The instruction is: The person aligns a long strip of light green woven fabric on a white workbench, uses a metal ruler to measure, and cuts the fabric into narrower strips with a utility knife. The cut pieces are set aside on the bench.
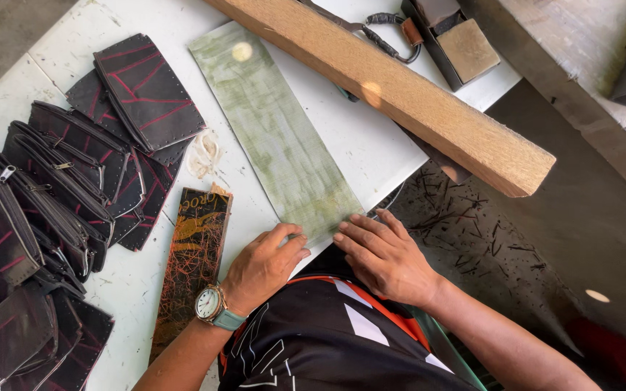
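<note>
**Both hands flat on a green-streaked board at the worktop's near edge**

Nearest the camera, a black shirt with orange and white stripes fills the bottom of the view. Largest of all is the white worktop (371,148), and across its far right corner lies a long pale wooden beam (400,87), its end jutting past the edge. Next comes the board (273,130): a long, thin, flat rectangle, dull green with whitish streaks and smears, running from the far edge slantwise to the near edge. Along the left edge sits a heap of dark leather pouches (59,188), stitched with red lines and fitted with zips. A narrow dark strip with orange and yellow markings (191,271) lies just left of the board's near end. The right hand (385,257) rests palm down, fingers spread and holding nothing, fingertips on the board's near corner. The left hand (262,266), a wristwatch (211,304) behind it, is loosely curled, its fingertips touching the same end.
</note>
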